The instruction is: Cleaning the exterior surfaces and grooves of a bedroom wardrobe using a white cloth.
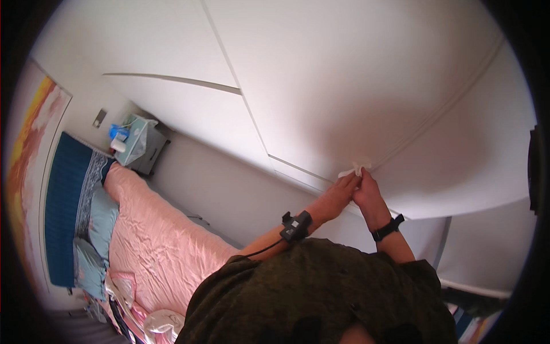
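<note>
Both of my hands are together in front of me, close to a large white panelled surface (343,77) that looks like wardrobe doors. A crumpled white wipe or thin cloth (360,168) is pinched between them. My left hand (337,198) has its fingers stretched along the wipe, and a loose end sticks out past the fingertips. My right hand (368,192) grips the wipe between thumb and fingers, beside the left fingertips. Whether the wipe touches the panel is unclear. A black strapped device (296,226) with a cable sits on my left wrist, and a black band (388,228) circles the right.
To the left stands a bed with a pink cover (163,232), blue pillows (103,219) and a dark blue headboard (68,206). A grey bedside cabinet (152,150) holds a blue packet (118,132). Grey floor (215,172) runs between bed and panels.
</note>
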The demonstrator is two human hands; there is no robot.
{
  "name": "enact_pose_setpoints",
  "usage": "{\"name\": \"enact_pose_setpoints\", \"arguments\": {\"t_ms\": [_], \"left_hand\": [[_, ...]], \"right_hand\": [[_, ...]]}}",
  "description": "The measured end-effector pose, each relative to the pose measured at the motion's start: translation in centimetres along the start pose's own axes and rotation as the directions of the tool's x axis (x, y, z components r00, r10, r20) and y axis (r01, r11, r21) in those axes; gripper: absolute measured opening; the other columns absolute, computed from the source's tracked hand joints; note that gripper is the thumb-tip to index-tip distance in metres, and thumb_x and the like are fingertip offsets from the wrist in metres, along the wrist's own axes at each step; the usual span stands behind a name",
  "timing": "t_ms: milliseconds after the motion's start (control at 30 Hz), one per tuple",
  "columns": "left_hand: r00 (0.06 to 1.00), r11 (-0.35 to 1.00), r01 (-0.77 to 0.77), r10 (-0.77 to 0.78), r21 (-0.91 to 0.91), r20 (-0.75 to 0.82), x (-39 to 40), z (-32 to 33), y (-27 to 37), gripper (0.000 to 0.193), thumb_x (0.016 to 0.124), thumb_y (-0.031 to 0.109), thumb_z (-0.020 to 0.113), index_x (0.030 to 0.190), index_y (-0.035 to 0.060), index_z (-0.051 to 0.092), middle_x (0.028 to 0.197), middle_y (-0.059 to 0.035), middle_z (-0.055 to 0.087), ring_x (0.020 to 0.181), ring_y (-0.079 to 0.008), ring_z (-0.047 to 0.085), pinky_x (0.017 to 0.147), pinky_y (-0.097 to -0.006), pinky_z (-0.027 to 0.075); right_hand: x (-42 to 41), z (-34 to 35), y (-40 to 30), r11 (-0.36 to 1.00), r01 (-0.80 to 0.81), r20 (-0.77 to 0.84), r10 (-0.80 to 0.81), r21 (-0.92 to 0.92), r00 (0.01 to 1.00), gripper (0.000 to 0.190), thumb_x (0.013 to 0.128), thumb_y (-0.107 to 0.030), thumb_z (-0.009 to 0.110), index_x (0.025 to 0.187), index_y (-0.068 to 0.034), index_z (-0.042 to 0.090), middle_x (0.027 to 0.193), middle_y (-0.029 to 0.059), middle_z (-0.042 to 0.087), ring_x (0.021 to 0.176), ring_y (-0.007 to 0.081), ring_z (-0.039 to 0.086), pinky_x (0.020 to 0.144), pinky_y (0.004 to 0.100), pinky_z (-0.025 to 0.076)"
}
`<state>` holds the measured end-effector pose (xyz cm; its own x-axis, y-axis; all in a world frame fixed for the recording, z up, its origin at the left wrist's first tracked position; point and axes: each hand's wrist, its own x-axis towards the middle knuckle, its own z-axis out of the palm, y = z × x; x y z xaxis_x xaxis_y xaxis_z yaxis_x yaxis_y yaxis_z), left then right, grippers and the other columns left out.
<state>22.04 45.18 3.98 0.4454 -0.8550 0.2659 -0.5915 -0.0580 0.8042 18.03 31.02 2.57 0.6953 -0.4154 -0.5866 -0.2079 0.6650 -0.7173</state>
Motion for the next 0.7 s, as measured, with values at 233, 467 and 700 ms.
{"name": "enact_pose_setpoints", "arguments": {"t_ms": [233, 467, 700], "left_hand": [[0.969, 0.968, 0.223, -0.233, -0.119, -0.079, 0.4, -3.2, 1.1, 0.054, 0.081, 0.004, 0.063, 0.129, 0.0073, 0.039, 0.118, -0.0167, 0.045, 0.108, -0.0412, 0.051, 0.085, -0.0462, 0.045], [0.332, 0.903, 0.281, -0.409, -0.324, -0.85, 1.2, -2.7, -6.3, 0.024, 0.088, 0.007, 0.056, 0.111, 0.0012, 0.052, 0.097, -0.017, 0.06, 0.087, -0.0339, 0.058, 0.077, -0.0391, 0.047], [0.02, 0.859, 0.295, -0.444, -0.419, -0.896, 2.5, -8.2, -7.4, 0.017, 0.096, 0.007, 0.043, 0.11, 0.0014, 0.051, 0.103, -0.0197, 0.059, 0.094, -0.034, 0.057, 0.083, -0.0414, 0.045]], "right_hand": [[-0.6, 1.0, -1.0, 1.0, 0.004, 0.379, -0.001, -0.007, 0.925, 0.03, 0.098, -0.028, 0.045, 0.114, -0.005, 0.054, 0.103, 0.005, 0.06, 0.096, 0.0198, 0.057, 0.084, 0.0351, 0.047], [-9.1, 3.6, -8.7, 0.315, 0.693, 0.469, -0.552, -0.648, 0.689, 0.034, 0.09, -0.018, 0.054, 0.114, 0.004, 0.062, 0.113, 0.0146, 0.065, 0.112, 0.0263, 0.058, 0.096, 0.037, 0.043], [-14.7, 0.9, -18.0, -0.806, 0.178, 0.751, -0.591, -0.565, -0.293, 0.037, 0.1, -0.02, 0.039, 0.129, -0.001, 0.052, 0.13, 0.0148, 0.056, 0.129, 0.0365, 0.043, 0.109, 0.0486, 0.029]]}}
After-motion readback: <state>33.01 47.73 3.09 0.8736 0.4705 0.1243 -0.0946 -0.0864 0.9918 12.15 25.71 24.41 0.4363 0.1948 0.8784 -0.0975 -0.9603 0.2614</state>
